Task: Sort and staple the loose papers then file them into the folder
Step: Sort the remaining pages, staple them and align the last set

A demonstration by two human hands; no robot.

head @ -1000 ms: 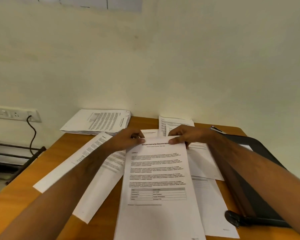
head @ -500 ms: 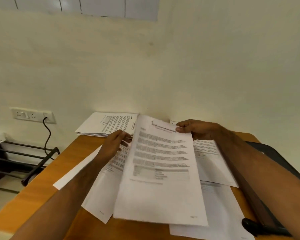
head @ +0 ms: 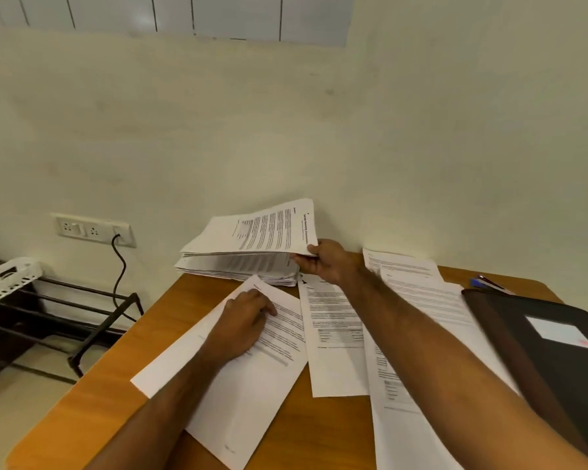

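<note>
The right hand [head: 323, 262] pinches a printed white sheet [head: 269, 230] above the thick white paper stack [head: 238, 266]; square its edges while the left hand [head: 243, 322] lies flat nearby.

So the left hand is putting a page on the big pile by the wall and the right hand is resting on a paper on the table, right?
Not quite, the hands are swapped. In the head view, the right hand holds the page over the big pile by the wall, and the left hand rests on a paper on the table.
</note>
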